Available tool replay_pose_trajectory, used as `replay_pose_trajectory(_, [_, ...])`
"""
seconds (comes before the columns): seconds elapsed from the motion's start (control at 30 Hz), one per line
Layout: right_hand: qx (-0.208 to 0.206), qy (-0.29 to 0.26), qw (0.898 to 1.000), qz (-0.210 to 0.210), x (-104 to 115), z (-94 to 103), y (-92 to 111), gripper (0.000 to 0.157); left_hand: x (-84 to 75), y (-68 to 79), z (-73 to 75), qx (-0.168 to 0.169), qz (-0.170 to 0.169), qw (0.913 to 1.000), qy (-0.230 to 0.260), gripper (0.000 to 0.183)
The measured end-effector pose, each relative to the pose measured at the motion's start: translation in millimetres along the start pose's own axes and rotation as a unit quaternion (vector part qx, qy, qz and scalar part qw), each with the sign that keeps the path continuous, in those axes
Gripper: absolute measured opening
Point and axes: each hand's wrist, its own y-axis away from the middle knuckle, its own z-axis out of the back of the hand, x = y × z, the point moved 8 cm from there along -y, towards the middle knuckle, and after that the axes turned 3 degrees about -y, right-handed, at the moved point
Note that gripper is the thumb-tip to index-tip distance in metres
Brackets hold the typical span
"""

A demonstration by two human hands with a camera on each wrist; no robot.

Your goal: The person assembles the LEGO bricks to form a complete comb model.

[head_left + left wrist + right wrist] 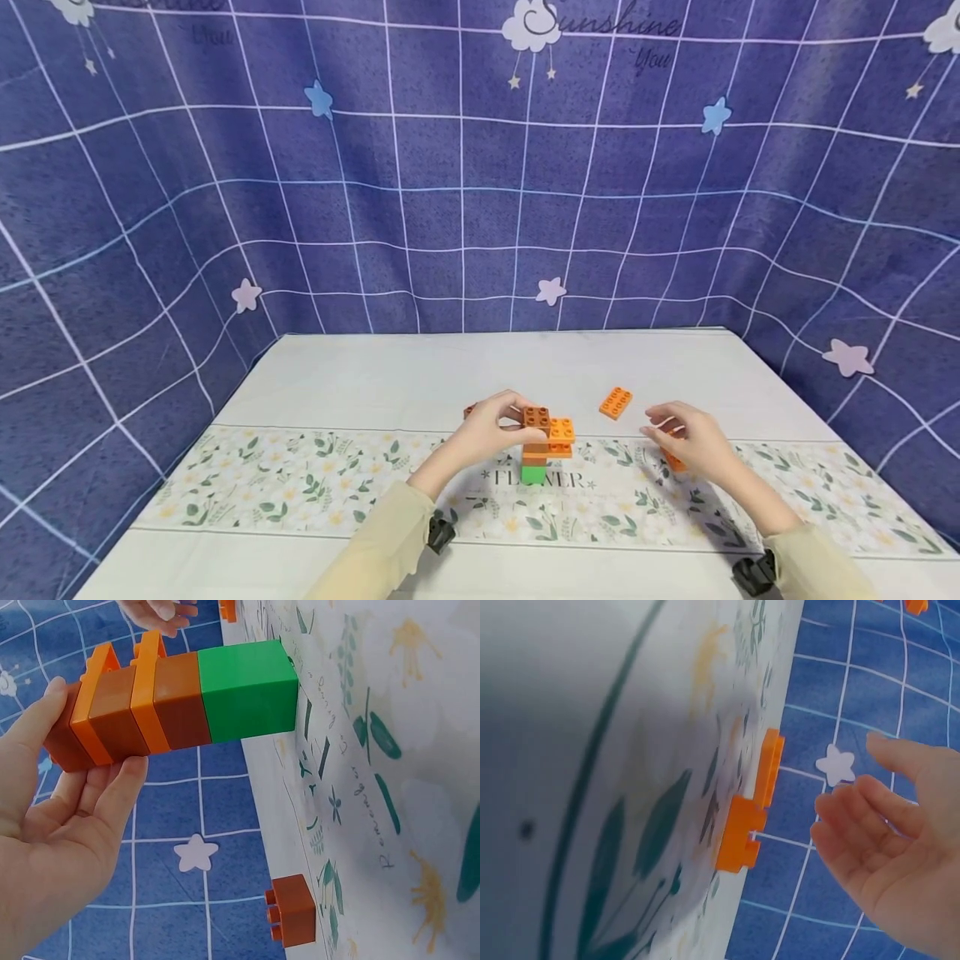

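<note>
**Brick tower: light, stiff, best pinched on its flat faces**

Leftmost, a loose brown brick sits on the counter, partly hidden behind the hand in the head view. It should weigh little and give nothing under a squeeze; its flat sides offer the surest hold.

Next is the left grip, thumb and fingers clamped on the brown upper part of the tower.

The tower is upright near the middle of the counter: a green block at its foot, then three brown bricks alternating with two orange plates that jut to the right. It looks like hard, smooth plastic, so probably light, rigid, a little slick and hardly fragile; the stud joints are the likely weak places, and a sideways twist could part them. Opposite flat faces of the column are the place to hold; the jutting ends would lever the stack.

Farther right and back, a loose orange plate lies studs up; being thin, it is best taken by its long edges.

Then comes an orange brick, thick enough to pinch across its sides. The right grip hangs just beside it, fingers loosely bent, thumb apart, holding nothing.
</note>
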Motion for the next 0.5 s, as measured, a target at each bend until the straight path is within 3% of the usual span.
replay_pose_trajectory(0.23, [-0.010, 0.024, 0.999, -0.035, -12, 6.4, 2, 0.025, -0.9, 1.1, 1.4, -0.006, 0.002, 1.0000, 0.006, 0.034])
replay_pose_trajectory(0.5, [0.005, 0.050, 0.993, -0.102, -29, 7.8, 9, 0.035, 0.2, 1.2, -0.5, -0.005, 0.002, 1.0000, 0.007, 0.034])
